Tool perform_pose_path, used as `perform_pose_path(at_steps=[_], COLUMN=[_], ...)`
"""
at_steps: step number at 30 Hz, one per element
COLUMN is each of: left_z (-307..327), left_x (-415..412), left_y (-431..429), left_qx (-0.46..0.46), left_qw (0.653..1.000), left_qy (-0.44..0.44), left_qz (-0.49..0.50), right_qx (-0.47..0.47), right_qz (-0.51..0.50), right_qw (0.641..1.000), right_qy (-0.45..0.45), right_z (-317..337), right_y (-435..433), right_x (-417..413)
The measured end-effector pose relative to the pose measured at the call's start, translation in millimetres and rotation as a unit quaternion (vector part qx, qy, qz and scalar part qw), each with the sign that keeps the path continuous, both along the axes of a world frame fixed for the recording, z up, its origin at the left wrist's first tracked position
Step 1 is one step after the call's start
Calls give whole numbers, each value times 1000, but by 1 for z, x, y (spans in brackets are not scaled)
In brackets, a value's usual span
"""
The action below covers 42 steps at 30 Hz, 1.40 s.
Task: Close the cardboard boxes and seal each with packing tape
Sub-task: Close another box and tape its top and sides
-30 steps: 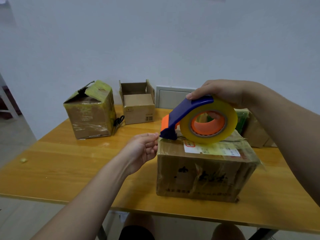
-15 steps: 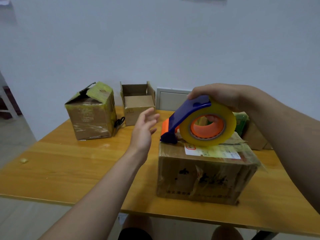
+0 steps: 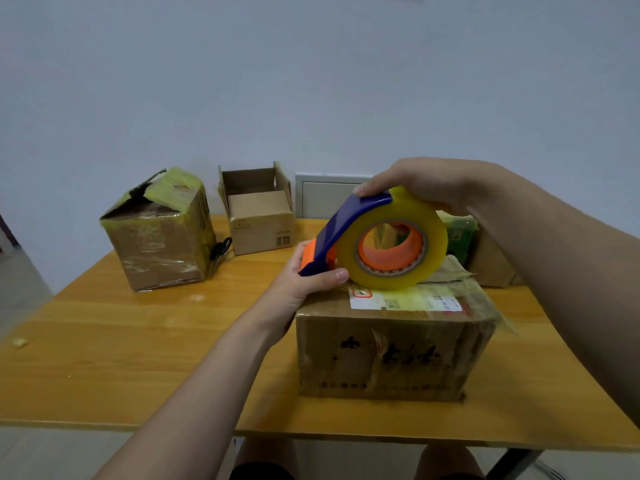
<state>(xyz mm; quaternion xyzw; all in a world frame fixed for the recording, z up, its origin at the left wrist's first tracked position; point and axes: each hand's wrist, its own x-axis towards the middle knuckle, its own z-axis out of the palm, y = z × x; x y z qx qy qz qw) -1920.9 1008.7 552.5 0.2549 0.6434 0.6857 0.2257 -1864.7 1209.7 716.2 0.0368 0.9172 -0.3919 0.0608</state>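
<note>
A closed brown cardboard box (image 3: 391, 355) with a white label on top stands on the table in front of me. Just above its top left edge is a tape dispenser (image 3: 377, 237) with a blue handle, orange core and a yellowish clear roll. My right hand (image 3: 419, 183) grips the dispenser from above, over the roll. My left hand (image 3: 304, 275) holds the dispenser's orange and blue front end, thumb under the blue tip.
A taped box (image 3: 162, 233) with a torn top stands at the back left, black scissors (image 3: 220, 252) beside it. A small open box (image 3: 258, 213) sits behind centre. More boxes and a green item (image 3: 459, 237) lie back right. The wooden table (image 3: 104, 358) spreads left.
My left hand left the box's left edge, lifted open, then came onto the dispenser's front end. The dispenser stayed over the box, tilting slightly.
</note>
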Motion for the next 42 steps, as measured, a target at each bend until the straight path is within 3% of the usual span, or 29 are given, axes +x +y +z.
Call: perform_pose_path(at_steps=[4,8,15,19,32,35,39,42], left_z=[4,6,10,14,16,29,57,61], left_x=[-5,-6,-4,-1,-2,-4,-2,8], left_y=[-4,-5,-5,-6,-8,-9,0,17], left_qx=[-58,-61,-60,-75,-134,-228,-361,-386], left_qw=[998,998,998,996,990,968,882,858], left_qy=[3,7,15,23,23,95,303,330], left_qz=[-16,-22,-32,-41,-40,-35,-2,-79], right_qx=[-30,-137,-225,-211,-150,-126,-64,-56], right_qz=[-10,-27,-7,-3,-10,-16,-16,-12], right_qw=[1000,990,973,974,988,990,995,997], right_qy=[4,20,54,85,20,55,72,43], right_z=[-1,-19,-35,-31,-12,-18,-17,-12], right_y=[3,7,23,21,83,78,68,69], right_x=[9,15,22,22,46,46,41,41])
